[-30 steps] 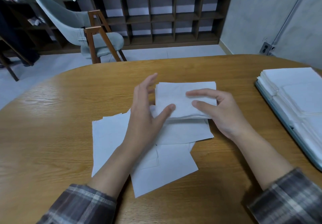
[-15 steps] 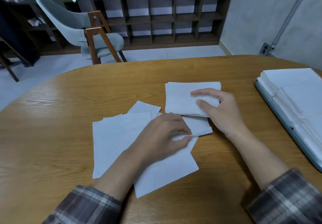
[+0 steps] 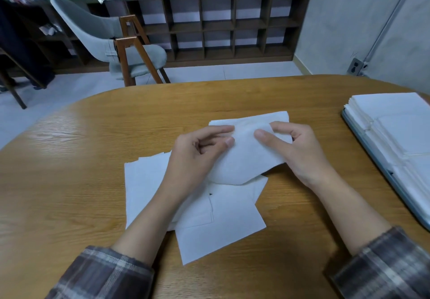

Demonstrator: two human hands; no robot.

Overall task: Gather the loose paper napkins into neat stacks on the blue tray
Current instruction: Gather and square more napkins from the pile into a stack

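The left hand (image 3: 197,159) pinches the left edge of a small bunch of white paper napkins (image 3: 246,159) between thumb and forefinger, its other fingers curled into the palm; the right hand (image 3: 300,152) has its grip on the right edge, thumb on top and fingers curled around behind; so both grips are closed on the same bunch, which bows upward between them over the middle of the wooden tabletop (image 3: 69,182); whether its far edge touches the wood cannot be told.

Under and just nearer than the held bunch, loose napkins (image 3: 221,231) lie flat on the tabletop, overlapping at skewed angles; one large sheet (image 3: 146,182) spreads to the left beneath the left forearm.

The blue tray (image 3: 381,174) sits at the right edge of the tabletop, well apart from the hands, and is partly cut off by the frame; on it, white napkin stacks (image 3: 395,117) lie side by side with squared edges.

Plaid sleeves (image 3: 104,273) cover both forearms near the bottom of the view; beyond the tabletop stand a grey chair (image 3: 104,33) with wooden legs and a dark cubby shelf (image 3: 221,24) against the wall.
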